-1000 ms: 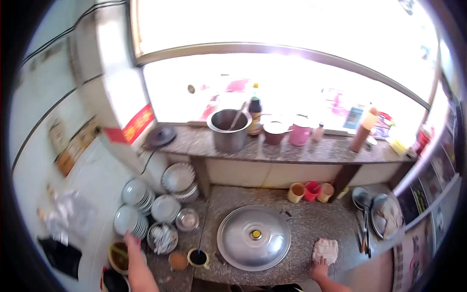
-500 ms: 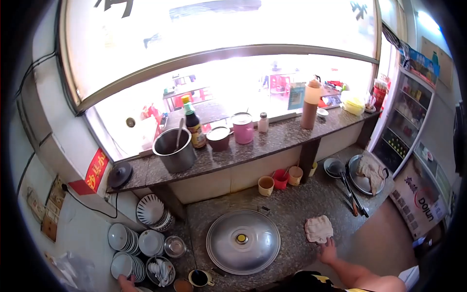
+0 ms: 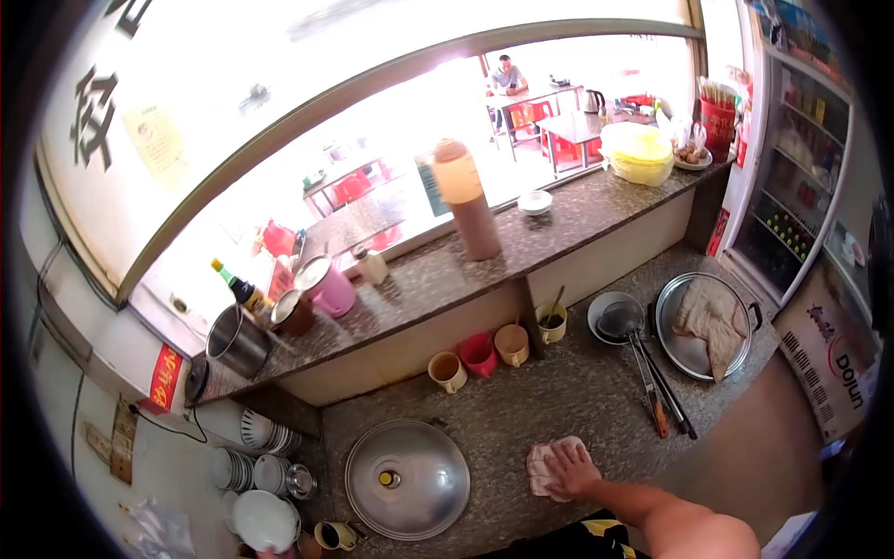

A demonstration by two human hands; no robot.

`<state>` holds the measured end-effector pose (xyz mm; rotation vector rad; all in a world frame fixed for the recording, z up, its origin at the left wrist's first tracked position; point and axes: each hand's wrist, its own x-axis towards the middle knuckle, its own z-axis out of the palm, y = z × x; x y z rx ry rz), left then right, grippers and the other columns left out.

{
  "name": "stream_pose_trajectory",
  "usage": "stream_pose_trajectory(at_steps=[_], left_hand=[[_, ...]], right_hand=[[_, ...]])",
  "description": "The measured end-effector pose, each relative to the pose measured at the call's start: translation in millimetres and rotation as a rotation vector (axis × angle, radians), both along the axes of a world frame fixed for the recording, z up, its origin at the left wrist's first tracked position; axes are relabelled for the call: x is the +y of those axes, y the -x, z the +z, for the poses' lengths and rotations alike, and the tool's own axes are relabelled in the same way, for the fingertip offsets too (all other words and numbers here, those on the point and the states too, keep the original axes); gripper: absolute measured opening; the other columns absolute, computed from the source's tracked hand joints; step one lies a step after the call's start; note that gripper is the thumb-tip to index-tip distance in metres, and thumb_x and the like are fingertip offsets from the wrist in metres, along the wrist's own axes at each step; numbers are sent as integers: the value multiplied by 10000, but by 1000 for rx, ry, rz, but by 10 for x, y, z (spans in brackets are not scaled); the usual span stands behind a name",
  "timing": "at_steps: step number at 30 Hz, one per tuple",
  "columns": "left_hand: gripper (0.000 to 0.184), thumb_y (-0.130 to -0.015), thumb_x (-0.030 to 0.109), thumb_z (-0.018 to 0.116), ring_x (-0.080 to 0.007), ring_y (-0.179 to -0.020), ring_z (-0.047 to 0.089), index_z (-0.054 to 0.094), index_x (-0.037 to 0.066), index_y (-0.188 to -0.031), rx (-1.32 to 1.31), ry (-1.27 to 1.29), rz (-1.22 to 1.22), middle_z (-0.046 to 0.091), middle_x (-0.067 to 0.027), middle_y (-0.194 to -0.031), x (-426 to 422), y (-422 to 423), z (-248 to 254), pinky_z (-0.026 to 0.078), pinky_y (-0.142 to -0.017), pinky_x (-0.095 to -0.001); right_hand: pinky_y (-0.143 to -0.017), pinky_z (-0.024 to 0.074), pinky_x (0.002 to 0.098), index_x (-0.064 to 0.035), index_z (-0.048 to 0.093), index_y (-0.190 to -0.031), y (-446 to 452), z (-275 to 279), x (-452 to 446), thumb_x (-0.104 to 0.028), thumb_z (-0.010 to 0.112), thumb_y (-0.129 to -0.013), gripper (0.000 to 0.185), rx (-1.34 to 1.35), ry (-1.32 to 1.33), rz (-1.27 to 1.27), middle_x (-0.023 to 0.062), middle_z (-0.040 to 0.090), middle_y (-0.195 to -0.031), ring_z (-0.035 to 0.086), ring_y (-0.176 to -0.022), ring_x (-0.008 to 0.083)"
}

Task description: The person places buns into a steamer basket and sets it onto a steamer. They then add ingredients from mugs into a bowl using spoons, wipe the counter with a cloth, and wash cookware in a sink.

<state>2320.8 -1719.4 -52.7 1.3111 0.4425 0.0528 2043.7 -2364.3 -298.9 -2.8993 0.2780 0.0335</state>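
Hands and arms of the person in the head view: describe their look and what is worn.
The bare right hand shows fingers and no glove; the right forearm has no sleeve or watch in sight. Only a sliver of the left hand shows, too little to tell. A black garment with yellow trim shows beside the right arm.

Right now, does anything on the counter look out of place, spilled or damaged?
Only mildly: what looks like a crumpled cloth lies bunched in the metal tray at right, one corner reaching its rim, as if dropped there. I see no clear spill or damage.
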Motion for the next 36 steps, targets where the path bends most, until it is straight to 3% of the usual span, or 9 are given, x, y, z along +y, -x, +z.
stream_pose_trajectory(at_steps=[4, 8, 11, 16, 20, 29, 32, 34, 36], left_hand=[[522, -954, 111, 622, -315, -1239, 561, 501, 98, -1461, 183, 229, -191, 575, -115, -1405, -1206, 560, -930, 478, -1046, -483], [528, -948, 64, 599, -324, -1254, 563, 462, -13, -1452, 479, 114, -298, 576, -153, -1386, -3116, 1131, -1160, 443, -1100, -480], [544, -956, 0, 536, -423, -1313, 517, 415, 142, -1467, 402, 250, -597, 465, -179, -1472, -3857, 1071, -2139, 493, -1016, -648], [581, -955, -49, 509, -424, -1307, 532, 417, 211, -1466, 511, 161, -763, 482, -158, -1460, -5004, 1003, -2388, 486, -1024, -657], [582, -961, -50, 509, -428, -1299, 538, 404, 215, -1469, 545, 95, -793, 487, -154, -1451, -5350, 924, -2610, 505, -1004, -655], [628, -974, -76, 467, -461, -1307, 521, 339, 214, -1516, 559, 151, -922, 438, -148, -1495, -5532, 720, -2949, 523, -971, -687], [543, -978, 52, 580, -410, -1224, 609, 419, 166, -1484, 531, 175, -907, 559, -172, -1395, -5524, 791, -2839, 560, -931, -601], [546, -963, 54, 588, -361, -1242, 581, 430, 26, -1485, 539, 39, -851, 576, -156, -1372, -5603, 879, -2592, 522, -995, -509], [558, -964, 62, 595, -356, -1227, 590, 423, 45, -1495, 565, 6, -872, 576, -155, -1371, -5604, 949, -2468, 535, -968, -501]], right_hand=[[-1212, 168, 637, -159, 341, -1595, 82, -52, -107, -643, 443, -989, 783, -25, -19, 76, 210, 225, -1673, 200, -1537, 457], [-1205, 219, 619, -177, 348, -1589, 278, -117, -285, -616, 448, -1001, 741, -64, -80, 175, 202, 260, -1662, 252, -1524, 441], [-1208, 241, 593, -188, 315, -1602, 377, -50, -372, -590, 475, -998, 743, -32, -13, 230, 193, 275, -1657, 275, -1519, 417], [-1188, 291, 565, -168, 390, -1555, 479, 39, -712, -521, 555, -970, 702, -70, -180, 222, 189, 346, -1610, 345, -1476, 395], [-1168, 313, 557, -165, 517, -1470, 618, 210, -951, -449, 620, -926, 622, -105, -270, 37, 158, 423, -1552, 367, -1444, 385], [-1164, 305, 574, -188, 500, -1493, 436, 197, -1028, -432, 636, -916, 640, 108, -279, 159, 128, 401, -1582, 336, -1471, 375], [-1161, 305, 581, -185, 508, -1487, 395, 13, -1004, -452, 632, -922, 637, 41, -282, 168, 129, 417, -1568, 332, -1475, 375], [-1161, 306, 582, -185, 508, -1488, 381, -25, -1040, -464, 628, -924, 640, 45, -272, 196, 127, 420, -1564, 336, -1473, 372], [-1162, 306, 582, -185, 508, -1488, 400, -19, -1065, -475, 625, -927, 643, 52, -264, 225, 124, 423, -1561, 340, -1470, 369]])
